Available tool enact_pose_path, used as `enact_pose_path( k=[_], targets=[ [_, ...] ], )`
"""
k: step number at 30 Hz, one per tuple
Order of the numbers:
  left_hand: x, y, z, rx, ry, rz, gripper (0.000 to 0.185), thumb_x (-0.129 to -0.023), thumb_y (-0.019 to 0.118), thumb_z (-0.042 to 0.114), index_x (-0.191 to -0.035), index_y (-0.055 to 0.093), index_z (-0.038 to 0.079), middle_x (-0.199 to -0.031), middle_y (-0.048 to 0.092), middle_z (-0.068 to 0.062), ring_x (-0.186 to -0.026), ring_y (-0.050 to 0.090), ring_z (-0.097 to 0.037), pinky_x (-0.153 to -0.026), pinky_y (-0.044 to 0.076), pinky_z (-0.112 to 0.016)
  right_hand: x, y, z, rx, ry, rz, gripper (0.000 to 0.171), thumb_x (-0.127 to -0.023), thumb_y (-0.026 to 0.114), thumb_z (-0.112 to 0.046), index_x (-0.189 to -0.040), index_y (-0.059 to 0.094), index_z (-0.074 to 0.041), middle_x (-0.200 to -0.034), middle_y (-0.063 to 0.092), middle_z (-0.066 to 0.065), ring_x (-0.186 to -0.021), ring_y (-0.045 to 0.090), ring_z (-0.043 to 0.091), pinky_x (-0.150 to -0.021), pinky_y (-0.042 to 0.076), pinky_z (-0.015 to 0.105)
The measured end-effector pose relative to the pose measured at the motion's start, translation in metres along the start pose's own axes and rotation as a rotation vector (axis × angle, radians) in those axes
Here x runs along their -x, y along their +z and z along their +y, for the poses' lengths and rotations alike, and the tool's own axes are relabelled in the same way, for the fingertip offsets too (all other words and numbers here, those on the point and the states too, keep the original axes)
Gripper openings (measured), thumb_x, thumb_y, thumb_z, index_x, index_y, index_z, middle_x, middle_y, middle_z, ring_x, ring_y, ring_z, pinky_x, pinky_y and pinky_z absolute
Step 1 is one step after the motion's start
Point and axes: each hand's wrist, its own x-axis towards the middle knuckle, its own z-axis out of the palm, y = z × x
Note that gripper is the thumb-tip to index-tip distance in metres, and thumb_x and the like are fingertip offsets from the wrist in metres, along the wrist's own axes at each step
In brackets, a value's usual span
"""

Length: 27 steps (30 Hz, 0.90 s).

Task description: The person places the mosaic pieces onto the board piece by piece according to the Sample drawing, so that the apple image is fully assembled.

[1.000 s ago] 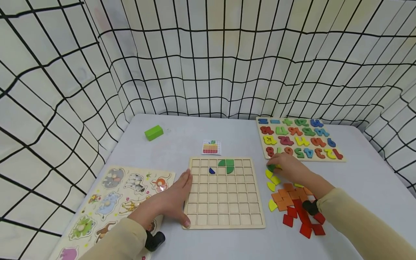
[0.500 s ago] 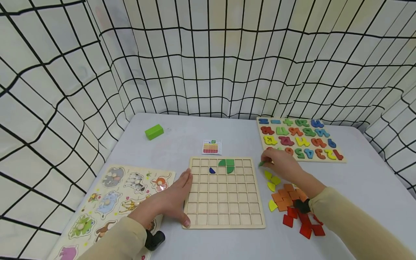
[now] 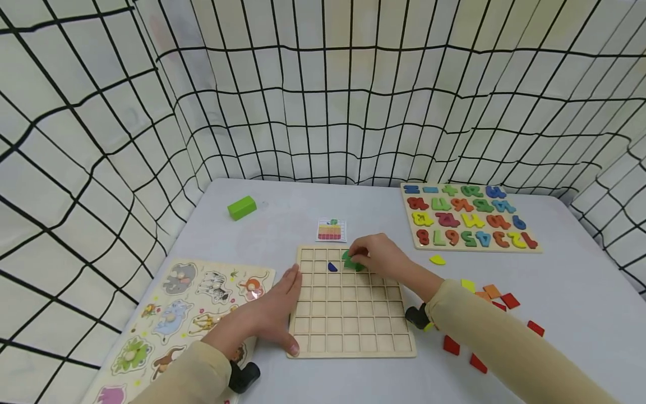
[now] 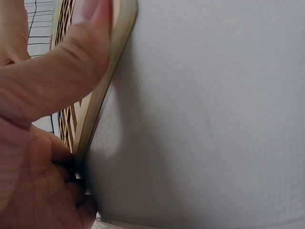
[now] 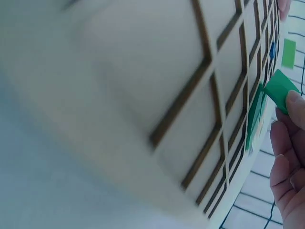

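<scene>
A wooden grid board (image 3: 351, 317) lies on the table between my hands. Along its left edge rests my left hand (image 3: 272, 314), fingers extended and thumb on the near left corner; the left wrist view shows the thumb (image 4: 71, 67) against the rim. My right hand (image 3: 381, 257) is over the board's upper part, pinching a green tile (image 5: 279, 86) with one curved side between thumb and finger. Flat green tiles (image 5: 255, 114) lie in the grid just beside it, partly hidden by this hand. A small blue piece (image 3: 332, 267) sits a little to their left.
A printed pattern card (image 3: 331, 230) lies behind the board. Left is an animal puzzle (image 3: 169, 317), far right a number puzzle (image 3: 469, 216). Loose red (image 3: 451, 345), orange (image 3: 492, 291) and yellow tiles (image 3: 437, 260) are partly under my right arm. A green block (image 3: 242, 207) stands at back left.
My right hand has carried the green tile leftward from the loose tiles to the top of the board. The left hand has stayed on the board's edge.
</scene>
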Motion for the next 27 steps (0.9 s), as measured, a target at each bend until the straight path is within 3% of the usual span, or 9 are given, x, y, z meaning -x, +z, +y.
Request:
enact_pose_path(
  k=[11,19,27],
  targets=[
    [-0.001,0.0,-0.001,-0.003,-0.011,-0.002,0.141,-0.063,0.099,0.035,-0.16,0.007,-0.01,-0.171,-0.007,-0.025,-0.16,-0.001,-0.038,-0.129,0.016,-0.052,-0.006,0.008,-0.007,0.057,0.025,-0.036,0.014,-0.095,0.073,-0.012,-0.106,0.08,-0.007,-0.106,0.078,0.005,-0.099,0.072,0.019,-0.088,0.06,0.036],
    [0.001,0.0,0.001,0.003,0.003,0.005,0.141,-0.062,0.099,0.035,-0.159,0.008,-0.012,-0.171,-0.005,-0.026,-0.16,0.001,-0.04,-0.129,0.017,-0.052,-0.007,0.011,-0.012,0.117,0.041,-0.048,0.013,-0.094,0.073,-0.013,-0.103,0.081,-0.006,-0.102,0.077,0.005,-0.09,0.068,0.015,-0.084,0.06,0.034],
    [0.002,-0.001,0.0,0.001,0.014,0.007,0.14,-0.063,0.099,0.033,-0.159,0.008,-0.013,-0.17,-0.005,-0.027,-0.16,0.001,-0.04,-0.128,0.018,-0.053,-0.006,0.012,-0.013,0.134,0.005,-0.042,0.011,-0.094,0.074,-0.012,-0.101,0.081,-0.008,-0.102,0.078,0.004,-0.091,0.068,0.015,-0.084,0.059,0.033]
  ],
)
